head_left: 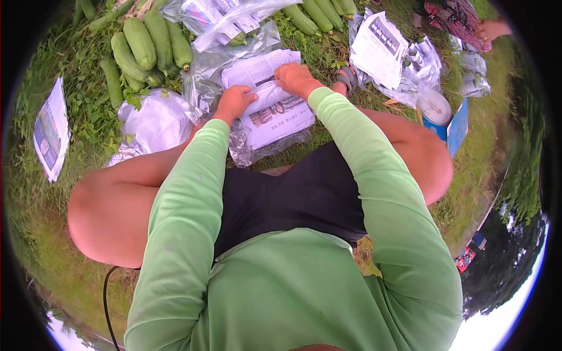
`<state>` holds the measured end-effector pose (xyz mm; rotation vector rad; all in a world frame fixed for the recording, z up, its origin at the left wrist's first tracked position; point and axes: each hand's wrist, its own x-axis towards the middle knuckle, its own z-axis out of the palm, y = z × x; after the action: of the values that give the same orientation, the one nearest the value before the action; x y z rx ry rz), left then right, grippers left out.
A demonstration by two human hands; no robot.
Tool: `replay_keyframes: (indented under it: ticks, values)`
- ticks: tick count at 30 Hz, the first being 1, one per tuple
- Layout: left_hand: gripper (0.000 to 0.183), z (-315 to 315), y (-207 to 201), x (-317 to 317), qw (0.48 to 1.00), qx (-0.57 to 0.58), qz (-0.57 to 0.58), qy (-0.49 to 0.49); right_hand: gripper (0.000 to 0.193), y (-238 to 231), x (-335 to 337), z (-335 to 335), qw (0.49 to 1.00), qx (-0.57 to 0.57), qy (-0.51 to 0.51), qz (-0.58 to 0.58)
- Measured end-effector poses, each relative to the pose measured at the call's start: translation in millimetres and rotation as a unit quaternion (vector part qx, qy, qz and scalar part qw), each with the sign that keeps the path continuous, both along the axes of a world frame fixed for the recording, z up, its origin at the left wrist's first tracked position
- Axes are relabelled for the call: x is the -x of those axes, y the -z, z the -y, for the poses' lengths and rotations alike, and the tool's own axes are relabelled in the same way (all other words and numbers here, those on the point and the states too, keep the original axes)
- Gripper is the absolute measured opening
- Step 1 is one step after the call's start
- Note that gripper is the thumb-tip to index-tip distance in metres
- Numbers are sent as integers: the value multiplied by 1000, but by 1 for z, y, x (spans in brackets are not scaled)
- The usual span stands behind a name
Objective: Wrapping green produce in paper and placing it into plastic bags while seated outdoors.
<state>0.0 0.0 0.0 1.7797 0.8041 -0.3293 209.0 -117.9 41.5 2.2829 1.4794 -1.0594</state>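
In front of my crossed legs, printed newspaper [280, 124] lies on clear plastic sheeting [241, 153]. My left hand [235, 103] grips the left side of a raised fold of the paper, thumb on top. Curled over the same fold a little farther right is my right hand [297, 80], its fingers bent onto the paper. Whether anything lies inside the fold is hidden. Long green gourds [140, 44] are piled on the grass at the far left. More gourds [319, 14] lie beyond the paper. Between them, a paper-wrapped bundle [219, 17] sits in clear plastic.
A newspaper stack [380, 50] lies at right beside paper in plastic [422, 64]. Near my right knee stands a blue dial scale [435, 108]. A white plastic bag [155, 120] and a loose newspaper [51, 130] lie left. Another person's hand [492, 30] shows at far right.
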Motion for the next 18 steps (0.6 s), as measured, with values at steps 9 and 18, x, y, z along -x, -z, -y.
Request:
replay_keyframes:
  ticks: [9, 18]
  values:
    - [40, 9, 16, -2, 991, -99, -42, -85, 19, -1, 74, 14, 930, -213, -267, 137]
    - [85, 26, -29, -25, 950, -266, 71, 147, 33, 25, 39, 13, 960, -172, -185, 122]
